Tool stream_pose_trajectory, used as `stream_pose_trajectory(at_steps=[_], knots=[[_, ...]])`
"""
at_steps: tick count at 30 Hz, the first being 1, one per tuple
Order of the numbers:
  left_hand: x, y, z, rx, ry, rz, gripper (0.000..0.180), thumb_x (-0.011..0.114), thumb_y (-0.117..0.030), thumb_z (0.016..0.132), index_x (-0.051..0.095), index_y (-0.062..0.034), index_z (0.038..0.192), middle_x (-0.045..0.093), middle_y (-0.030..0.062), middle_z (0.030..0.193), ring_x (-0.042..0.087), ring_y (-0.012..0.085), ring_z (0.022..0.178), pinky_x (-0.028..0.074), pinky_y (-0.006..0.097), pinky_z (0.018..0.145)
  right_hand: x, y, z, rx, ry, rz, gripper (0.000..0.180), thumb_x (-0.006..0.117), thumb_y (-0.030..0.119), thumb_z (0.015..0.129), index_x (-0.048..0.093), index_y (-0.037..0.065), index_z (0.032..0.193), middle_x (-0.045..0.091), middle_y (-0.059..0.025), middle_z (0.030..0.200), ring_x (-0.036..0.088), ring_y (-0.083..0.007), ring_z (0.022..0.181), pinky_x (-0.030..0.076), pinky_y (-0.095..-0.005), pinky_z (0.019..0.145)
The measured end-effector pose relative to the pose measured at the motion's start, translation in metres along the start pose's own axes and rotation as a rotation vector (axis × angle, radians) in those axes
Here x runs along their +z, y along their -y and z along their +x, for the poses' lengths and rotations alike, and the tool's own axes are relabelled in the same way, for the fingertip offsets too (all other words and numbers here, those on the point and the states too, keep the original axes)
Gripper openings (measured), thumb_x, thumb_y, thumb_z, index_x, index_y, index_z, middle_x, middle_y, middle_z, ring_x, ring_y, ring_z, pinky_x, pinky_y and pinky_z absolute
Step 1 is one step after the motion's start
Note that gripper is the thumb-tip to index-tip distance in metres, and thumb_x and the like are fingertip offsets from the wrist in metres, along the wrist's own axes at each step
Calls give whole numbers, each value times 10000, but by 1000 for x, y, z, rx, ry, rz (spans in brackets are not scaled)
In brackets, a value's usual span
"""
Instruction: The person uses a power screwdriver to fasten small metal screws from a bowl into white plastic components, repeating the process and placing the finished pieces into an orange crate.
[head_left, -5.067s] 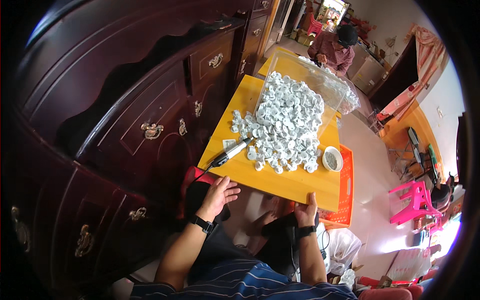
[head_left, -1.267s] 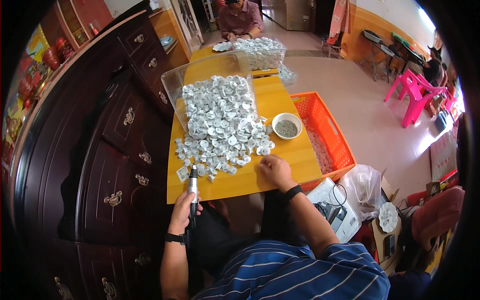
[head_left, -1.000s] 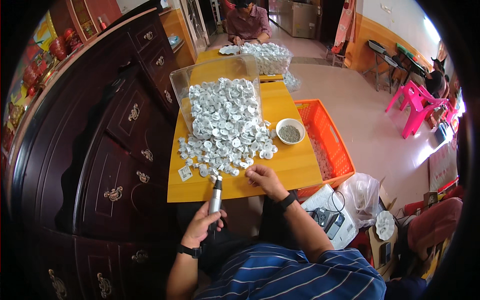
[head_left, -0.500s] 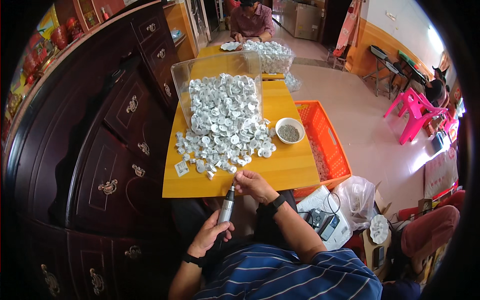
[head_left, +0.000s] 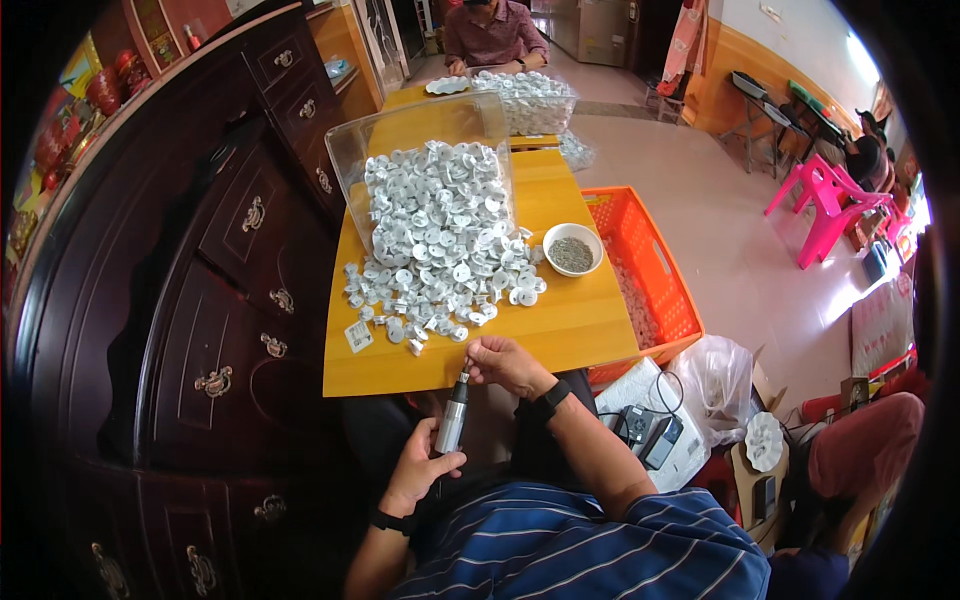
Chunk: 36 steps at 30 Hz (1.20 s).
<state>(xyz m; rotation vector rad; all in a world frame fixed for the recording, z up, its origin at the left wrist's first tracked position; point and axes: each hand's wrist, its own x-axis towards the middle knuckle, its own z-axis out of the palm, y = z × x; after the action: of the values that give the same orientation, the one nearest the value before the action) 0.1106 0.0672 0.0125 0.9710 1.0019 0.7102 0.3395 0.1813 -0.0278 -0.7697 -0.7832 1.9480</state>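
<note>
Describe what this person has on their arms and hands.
Both forearms are bare. The left hand has a dark band at its wrist, and the right hand has a dark watch-like band. The striped blue shirt has short sleeves. No gloves.

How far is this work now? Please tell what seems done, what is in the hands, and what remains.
Done: I cannot tell; no finished group stands apart. In hand: the left hand holds a silver tool, and the right hand brings its fingertips to the tool's tip; any piece there is too small to see. Left: a big heap of white pieces covers the yellow table, spilling from a clear box.
</note>
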Motion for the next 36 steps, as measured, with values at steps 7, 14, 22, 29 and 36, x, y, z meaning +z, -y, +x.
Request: stream_pose_trajectory(at_steps=[7,14,22,29,36], knots=[[5,-2,-4,138,-36,101,515,735,-58,819,473,-27,1262,604,40,923,604,105,775,531,243,666,0,-1,-1,-3,34,-7,195,546,255,1027,617,80,977,646,6,876,614,-79,732,533,-253,737],[-1,-11,3,2,-40,101,456,690,-155,864,496,-18,1253,604,17,846,563,76,670,480,224,621,3,-1,-3,-2,-1,-16,200,530,248,1035,612,73,986,640,2,886,611,-81,750,526,-243,737],[-2,-10,-1,139,3,340,502,788,-148,772,534,-33,1190,540,-20,821,521,92,728,470,248,713,1,-1,3,7,-7,-31,201,531,248,1035,615,73,984,639,-2,880,611,-84,752,527,-241,734],[4,-3,1,218,-85,456,522,771,-153,773,556,-18,1228,589,16,836,568,103,750,494,272,736,1,1,1,24,-11,-20,182,547,240,1028,607,71,996,633,4,874,618,-75,752,535,-226,718],[5,0,3,272,-138,490,607,748,-163,784,518,-1,1322,640,48,877,627,146,785,515,301,774,1,2,0,33,21,-35,176,549,237,1028,611,75,1004,635,4,879,619,-78,743,539,-228,715]])
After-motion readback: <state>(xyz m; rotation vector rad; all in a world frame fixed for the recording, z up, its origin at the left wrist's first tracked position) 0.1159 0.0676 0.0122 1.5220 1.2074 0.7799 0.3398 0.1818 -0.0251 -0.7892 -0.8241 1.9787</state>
